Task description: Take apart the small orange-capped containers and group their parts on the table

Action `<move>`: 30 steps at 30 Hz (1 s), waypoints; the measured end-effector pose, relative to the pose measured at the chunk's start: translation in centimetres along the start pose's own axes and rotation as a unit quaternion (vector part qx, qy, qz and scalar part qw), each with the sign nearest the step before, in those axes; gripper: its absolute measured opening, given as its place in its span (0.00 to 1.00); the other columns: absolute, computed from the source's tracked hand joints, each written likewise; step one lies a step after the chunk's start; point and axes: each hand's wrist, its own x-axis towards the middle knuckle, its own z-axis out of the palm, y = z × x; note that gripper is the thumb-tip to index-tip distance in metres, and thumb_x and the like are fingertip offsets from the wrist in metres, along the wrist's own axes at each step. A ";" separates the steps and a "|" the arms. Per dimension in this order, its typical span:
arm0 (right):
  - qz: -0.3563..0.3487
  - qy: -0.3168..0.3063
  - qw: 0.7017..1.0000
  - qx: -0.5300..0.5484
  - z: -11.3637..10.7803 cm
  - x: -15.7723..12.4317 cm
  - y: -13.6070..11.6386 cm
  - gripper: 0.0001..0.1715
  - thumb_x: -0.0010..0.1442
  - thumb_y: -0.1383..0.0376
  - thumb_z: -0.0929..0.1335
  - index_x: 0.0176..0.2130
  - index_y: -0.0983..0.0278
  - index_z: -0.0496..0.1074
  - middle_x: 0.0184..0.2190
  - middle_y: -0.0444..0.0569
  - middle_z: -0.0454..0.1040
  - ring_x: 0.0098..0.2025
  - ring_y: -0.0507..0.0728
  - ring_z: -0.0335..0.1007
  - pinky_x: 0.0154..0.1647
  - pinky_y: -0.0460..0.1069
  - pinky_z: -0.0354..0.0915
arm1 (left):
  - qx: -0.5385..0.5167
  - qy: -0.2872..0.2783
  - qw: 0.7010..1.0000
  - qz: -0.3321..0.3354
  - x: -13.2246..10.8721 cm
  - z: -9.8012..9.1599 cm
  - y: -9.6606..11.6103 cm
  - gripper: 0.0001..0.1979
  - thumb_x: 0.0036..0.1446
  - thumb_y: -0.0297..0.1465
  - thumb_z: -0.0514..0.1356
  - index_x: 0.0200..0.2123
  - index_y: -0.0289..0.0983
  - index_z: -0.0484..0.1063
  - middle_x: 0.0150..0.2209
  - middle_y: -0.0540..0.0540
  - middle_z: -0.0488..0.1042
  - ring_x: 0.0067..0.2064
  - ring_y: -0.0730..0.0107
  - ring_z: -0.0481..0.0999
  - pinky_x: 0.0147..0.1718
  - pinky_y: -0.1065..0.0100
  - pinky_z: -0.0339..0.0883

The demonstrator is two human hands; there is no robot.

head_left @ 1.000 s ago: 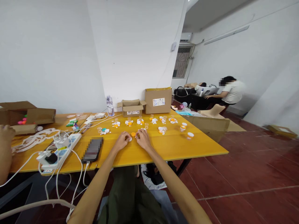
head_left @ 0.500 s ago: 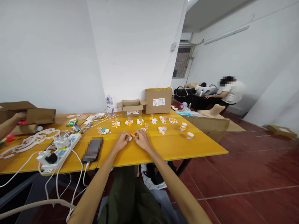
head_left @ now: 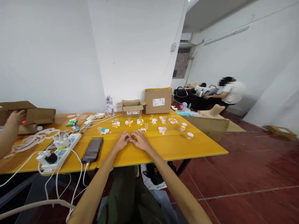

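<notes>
My left hand (head_left: 122, 141) and my right hand (head_left: 139, 140) meet just above the table, fingers bent and pinched together. Between the fingertips a bit of a small orange plastic ring (head_left: 133, 136) shows on the right hand's side. The small white disc in my left fingers is mostly hidden by them. Just beyond my hands lie small white pieces (head_left: 141, 129) and a clear little cup (head_left: 146, 125). To the right is a pile of white and orange parts (head_left: 161, 130); to the left, one with a teal ring (head_left: 103, 130).
Capped small jars (head_left: 190, 135) stand at right on the wooden table (head_left: 177, 146). Cardboard boxes (head_left: 158, 102) and a water bottle (head_left: 110, 105) line the back. A phone (head_left: 92, 150) and a corded power strip (head_left: 62, 154) lie left. Another person's hand (head_left: 16, 118) reaches into a box.
My hands have come together, bringing the white disc and orange ring close, and the fingers now cover them more. At far left, the other person's arm has moved further into view.
</notes>
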 end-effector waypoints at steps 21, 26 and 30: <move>-0.013 -0.018 1.000 -0.015 0.1 0.0 0.2 0.03 0.60 0.64 0.71 0.37 0.58 0.72 0.42 0.48 0.71 0.47 0.59 0.63 0.50 0.55 0.61 | -0.014 -0.014 1.000 0.006 0.0 0.0 -0.5 0.06 0.56 0.25 0.58 0.28 0.39 0.71 0.35 0.48 0.73 0.41 0.66 0.70 0.48 0.62 0.65; -0.013 -0.015 1.000 -0.013 0.1 0.0 0.1 0.04 0.60 0.64 0.71 0.38 0.58 0.72 0.42 0.49 0.71 0.48 0.59 0.63 0.50 0.55 0.61 | -0.021 -0.016 1.000 0.009 0.0 0.0 -0.5 0.06 0.56 0.25 0.57 0.27 0.39 0.69 0.36 0.48 0.73 0.41 0.66 0.71 0.48 0.62 0.65; -0.011 -0.019 1.000 -0.010 -0.1 0.0 -0.1 0.04 0.60 0.65 0.71 0.37 0.59 0.72 0.42 0.49 0.71 0.48 0.59 0.63 0.50 0.55 0.61 | -0.022 -0.016 1.000 0.009 0.0 0.0 -0.4 0.06 0.56 0.25 0.57 0.27 0.39 0.69 0.36 0.48 0.73 0.41 0.66 0.71 0.48 0.62 0.65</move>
